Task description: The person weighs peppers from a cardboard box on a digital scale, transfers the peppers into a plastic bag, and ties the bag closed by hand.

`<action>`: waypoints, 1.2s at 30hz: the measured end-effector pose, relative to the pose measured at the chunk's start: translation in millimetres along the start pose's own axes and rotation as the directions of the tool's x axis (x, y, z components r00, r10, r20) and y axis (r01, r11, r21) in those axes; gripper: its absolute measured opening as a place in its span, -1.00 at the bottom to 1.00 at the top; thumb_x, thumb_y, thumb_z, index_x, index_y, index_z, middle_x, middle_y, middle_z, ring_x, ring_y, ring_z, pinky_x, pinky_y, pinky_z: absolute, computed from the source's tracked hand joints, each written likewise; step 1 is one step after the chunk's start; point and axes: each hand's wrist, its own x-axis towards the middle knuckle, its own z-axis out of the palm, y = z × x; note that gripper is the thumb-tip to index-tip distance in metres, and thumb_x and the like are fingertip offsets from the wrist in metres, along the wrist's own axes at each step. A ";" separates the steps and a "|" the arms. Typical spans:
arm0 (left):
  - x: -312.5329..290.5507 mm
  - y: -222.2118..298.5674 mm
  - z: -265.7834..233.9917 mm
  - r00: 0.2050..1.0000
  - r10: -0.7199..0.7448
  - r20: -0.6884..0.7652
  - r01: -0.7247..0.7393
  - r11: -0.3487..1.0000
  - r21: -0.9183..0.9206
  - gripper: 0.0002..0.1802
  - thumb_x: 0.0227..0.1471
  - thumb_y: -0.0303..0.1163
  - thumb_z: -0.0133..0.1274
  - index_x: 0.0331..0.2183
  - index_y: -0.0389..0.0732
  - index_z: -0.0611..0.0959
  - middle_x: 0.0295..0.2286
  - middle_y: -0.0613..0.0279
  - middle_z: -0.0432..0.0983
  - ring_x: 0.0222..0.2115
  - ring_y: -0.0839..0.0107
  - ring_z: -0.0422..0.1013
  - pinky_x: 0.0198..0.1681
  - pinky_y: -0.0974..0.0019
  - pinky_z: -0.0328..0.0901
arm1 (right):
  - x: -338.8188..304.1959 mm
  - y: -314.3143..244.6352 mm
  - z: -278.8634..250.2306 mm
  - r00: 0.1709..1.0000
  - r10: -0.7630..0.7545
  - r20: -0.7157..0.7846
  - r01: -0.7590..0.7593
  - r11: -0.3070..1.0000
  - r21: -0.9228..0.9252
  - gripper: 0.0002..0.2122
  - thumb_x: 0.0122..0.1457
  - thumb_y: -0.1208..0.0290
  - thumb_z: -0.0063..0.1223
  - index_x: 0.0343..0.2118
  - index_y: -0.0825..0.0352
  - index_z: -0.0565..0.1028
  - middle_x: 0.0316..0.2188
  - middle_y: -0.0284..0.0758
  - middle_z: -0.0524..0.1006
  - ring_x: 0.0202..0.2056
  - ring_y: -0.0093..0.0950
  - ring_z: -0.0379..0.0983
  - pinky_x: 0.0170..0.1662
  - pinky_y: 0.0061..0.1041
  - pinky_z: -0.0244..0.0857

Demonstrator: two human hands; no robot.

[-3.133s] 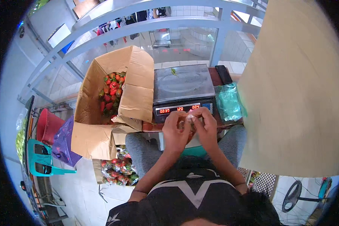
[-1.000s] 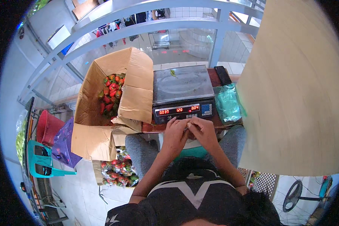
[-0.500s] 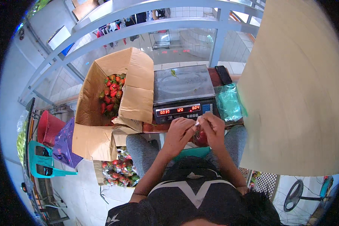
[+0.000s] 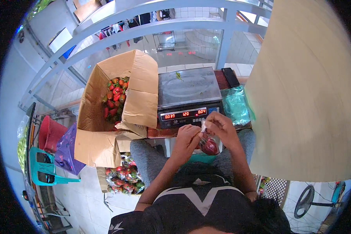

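A small clear plastic bag [image 4: 209,146] with dark red produce in it hangs between my hands, just in front of the scale; the exact kind of produce is hard to make out. My left hand [image 4: 188,139] pinches the gathered neck of the bag. On the other side, my right hand [image 4: 221,128] grips the twisted top of the bag, higher up. A digital scale [image 4: 189,87] lies just beyond my hands, with a green leaf [image 4: 178,75] on its metal plate and its red display lit.
Left of the scale stands an open cardboard box [image 4: 142,89] with red and green peppers [image 4: 116,95]. Below it are bagged peppers [image 4: 124,177]. Green plastic bags [image 4: 236,104] and a black phone [image 4: 230,77] lie right of the scale. A large tan panel [image 4: 304,97] borders the right side.
My right hand has risen slightly and turned, drawing the bag's top upward. The bag of dark red produce now shows more fully below my fingers. My left hand has barely moved.
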 end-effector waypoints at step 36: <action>-3.8 -10.6 -11.4 0.977 0.195 0.082 -0.205 0.969 0.138 -0.85 -0.05 -0.38 -0.09 -0.43 -0.26 0.44 -0.43 0.14 0.38 -0.30 0.17 0.29 -0.12 0.19 0.08 | -4.3 -14.0 5.6 0.991 0.054 0.122 -0.046 0.997 -0.066 -0.78 -0.10 0.41 0.15 -0.50 0.29 0.29 -0.58 -0.49 0.24 -0.51 -0.71 0.16 -0.46 -0.71 0.07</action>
